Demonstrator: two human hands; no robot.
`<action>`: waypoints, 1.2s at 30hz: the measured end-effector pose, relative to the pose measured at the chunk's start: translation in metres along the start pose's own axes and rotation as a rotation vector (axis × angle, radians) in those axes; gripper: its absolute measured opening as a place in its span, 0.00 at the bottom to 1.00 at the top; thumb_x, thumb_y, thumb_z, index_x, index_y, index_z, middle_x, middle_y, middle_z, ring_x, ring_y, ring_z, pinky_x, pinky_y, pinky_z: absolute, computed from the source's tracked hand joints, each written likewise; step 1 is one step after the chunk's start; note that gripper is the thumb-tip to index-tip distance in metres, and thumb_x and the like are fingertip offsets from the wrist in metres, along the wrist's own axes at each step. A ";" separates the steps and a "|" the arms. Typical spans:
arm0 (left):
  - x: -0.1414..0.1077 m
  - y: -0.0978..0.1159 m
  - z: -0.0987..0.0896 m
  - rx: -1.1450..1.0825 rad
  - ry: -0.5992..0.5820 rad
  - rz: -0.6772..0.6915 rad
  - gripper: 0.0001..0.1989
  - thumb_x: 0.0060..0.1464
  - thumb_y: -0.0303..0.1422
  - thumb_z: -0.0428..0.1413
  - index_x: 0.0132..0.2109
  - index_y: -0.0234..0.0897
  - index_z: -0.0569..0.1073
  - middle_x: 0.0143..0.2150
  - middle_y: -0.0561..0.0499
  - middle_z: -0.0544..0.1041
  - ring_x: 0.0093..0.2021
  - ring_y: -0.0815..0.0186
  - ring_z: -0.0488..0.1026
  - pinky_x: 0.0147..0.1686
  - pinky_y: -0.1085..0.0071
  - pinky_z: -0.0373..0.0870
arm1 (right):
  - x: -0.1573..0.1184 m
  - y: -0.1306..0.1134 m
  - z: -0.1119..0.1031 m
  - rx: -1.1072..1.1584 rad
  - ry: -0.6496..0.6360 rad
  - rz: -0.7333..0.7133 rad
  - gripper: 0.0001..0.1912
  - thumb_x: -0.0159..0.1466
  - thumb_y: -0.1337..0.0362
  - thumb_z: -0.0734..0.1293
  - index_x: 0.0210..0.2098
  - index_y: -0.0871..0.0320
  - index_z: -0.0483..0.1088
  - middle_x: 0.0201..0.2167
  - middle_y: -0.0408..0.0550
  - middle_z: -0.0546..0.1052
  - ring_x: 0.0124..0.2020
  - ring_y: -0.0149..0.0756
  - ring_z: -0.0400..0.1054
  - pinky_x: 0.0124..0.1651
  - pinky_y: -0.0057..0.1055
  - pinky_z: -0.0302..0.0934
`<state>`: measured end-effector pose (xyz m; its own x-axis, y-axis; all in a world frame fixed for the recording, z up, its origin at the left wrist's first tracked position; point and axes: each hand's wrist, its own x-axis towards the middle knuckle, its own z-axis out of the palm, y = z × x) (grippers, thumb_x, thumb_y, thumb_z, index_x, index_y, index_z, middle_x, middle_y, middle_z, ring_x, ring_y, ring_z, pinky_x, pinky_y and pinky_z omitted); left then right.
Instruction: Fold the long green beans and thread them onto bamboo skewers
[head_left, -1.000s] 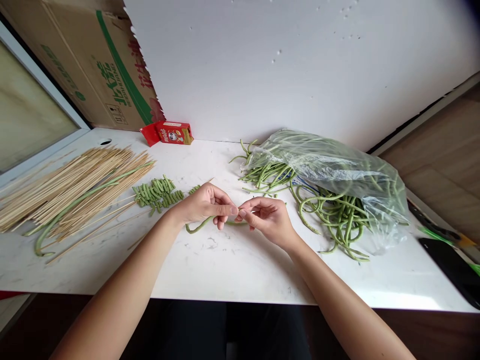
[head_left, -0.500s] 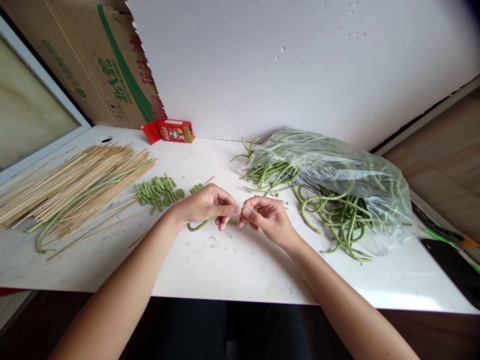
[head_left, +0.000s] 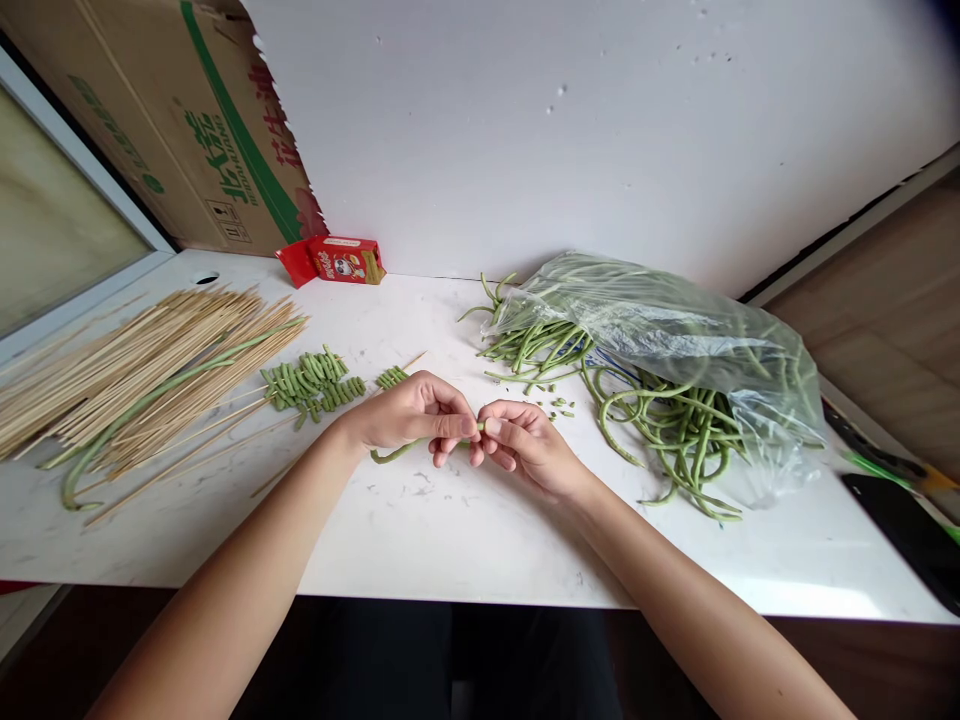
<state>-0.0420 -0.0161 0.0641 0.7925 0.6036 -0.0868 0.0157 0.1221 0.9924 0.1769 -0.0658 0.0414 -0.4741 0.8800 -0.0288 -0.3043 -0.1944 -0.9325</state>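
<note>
My left hand pinches a long green bean, whose free end curves out below the palm to the left. The fingertips of my right hand close on the bean's other end, right beside the left thumb. Left of my hands lie several skewers threaded with short bean pieces, and one more threaded group shows just behind my left hand. A few small bean bits are scattered behind my right hand.
Many bare wooden skewers spread over the left of the white table, a long bean across them. A red box stands at the back. Loose long beans and a plastic bag of beans lie right, near a black phone.
My hands have parted slightly at the fingertips, and a short stretch of bean now shows between them. My right hand has turned a little. The view has shifted slightly.
</note>
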 end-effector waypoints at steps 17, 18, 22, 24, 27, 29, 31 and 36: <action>0.002 0.000 0.005 -0.080 -0.049 0.044 0.16 0.60 0.43 0.68 0.36 0.31 0.82 0.32 0.44 0.84 0.23 0.71 0.76 0.24 0.77 0.73 | -0.002 0.005 0.007 0.218 0.006 0.064 0.17 0.62 0.54 0.78 0.27 0.58 0.74 0.20 0.39 0.72 0.23 0.26 0.64 0.31 0.24 0.60; 0.002 -0.001 0.005 -0.083 -0.047 0.045 0.17 0.60 0.43 0.68 0.36 0.31 0.82 0.32 0.44 0.84 0.23 0.71 0.77 0.24 0.77 0.73 | -0.002 0.005 0.007 0.224 0.005 0.068 0.17 0.62 0.54 0.78 0.26 0.58 0.74 0.20 0.40 0.72 0.24 0.28 0.65 0.32 0.24 0.60; 0.003 -0.001 0.008 -0.085 -0.028 0.061 0.16 0.60 0.43 0.68 0.37 0.31 0.82 0.32 0.45 0.84 0.24 0.71 0.77 0.24 0.77 0.73 | -0.002 0.007 0.008 0.231 0.031 0.078 0.17 0.61 0.54 0.78 0.27 0.59 0.73 0.22 0.41 0.73 0.25 0.27 0.65 0.26 0.22 0.56; 0.003 0.000 0.008 -0.081 -0.014 0.065 0.16 0.60 0.43 0.68 0.37 0.31 0.81 0.31 0.46 0.84 0.24 0.71 0.77 0.24 0.78 0.73 | -0.003 0.008 0.008 0.234 0.054 0.081 0.18 0.61 0.54 0.79 0.27 0.59 0.73 0.23 0.41 0.73 0.22 0.25 0.61 0.23 0.21 0.54; 0.003 -0.001 0.008 -0.072 0.002 0.068 0.16 0.60 0.42 0.68 0.37 0.31 0.81 0.31 0.46 0.83 0.24 0.71 0.78 0.24 0.78 0.73 | -0.002 0.007 0.006 0.233 0.063 0.061 0.18 0.62 0.54 0.79 0.26 0.58 0.72 0.21 0.40 0.73 0.22 0.25 0.63 0.26 0.21 0.60; 0.004 -0.002 0.007 -0.050 0.039 0.089 0.15 0.60 0.42 0.68 0.38 0.31 0.82 0.31 0.47 0.84 0.25 0.70 0.79 0.25 0.77 0.74 | -0.002 0.004 0.002 0.187 0.065 0.015 0.16 0.64 0.54 0.78 0.29 0.58 0.76 0.23 0.41 0.76 0.25 0.27 0.69 0.32 0.23 0.67; 0.004 -0.004 0.006 -0.009 0.114 0.123 0.15 0.59 0.41 0.69 0.38 0.31 0.83 0.32 0.46 0.84 0.26 0.69 0.80 0.25 0.77 0.74 | 0.000 -0.002 -0.004 0.088 0.078 -0.053 0.13 0.65 0.54 0.77 0.34 0.57 0.80 0.28 0.45 0.81 0.30 0.31 0.75 0.36 0.26 0.71; 0.006 -0.005 0.005 0.089 0.212 0.147 0.16 0.60 0.43 0.68 0.39 0.32 0.83 0.29 0.48 0.83 0.25 0.69 0.79 0.25 0.76 0.73 | 0.001 -0.015 -0.017 -0.172 0.094 -0.215 0.11 0.66 0.55 0.77 0.44 0.54 0.83 0.34 0.48 0.84 0.35 0.37 0.80 0.35 0.32 0.76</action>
<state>-0.0341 -0.0173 0.0595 0.6454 0.7621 0.0514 -0.0290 -0.0427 0.9987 0.1955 -0.0549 0.0496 -0.3326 0.9310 0.1503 -0.2414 0.0700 -0.9679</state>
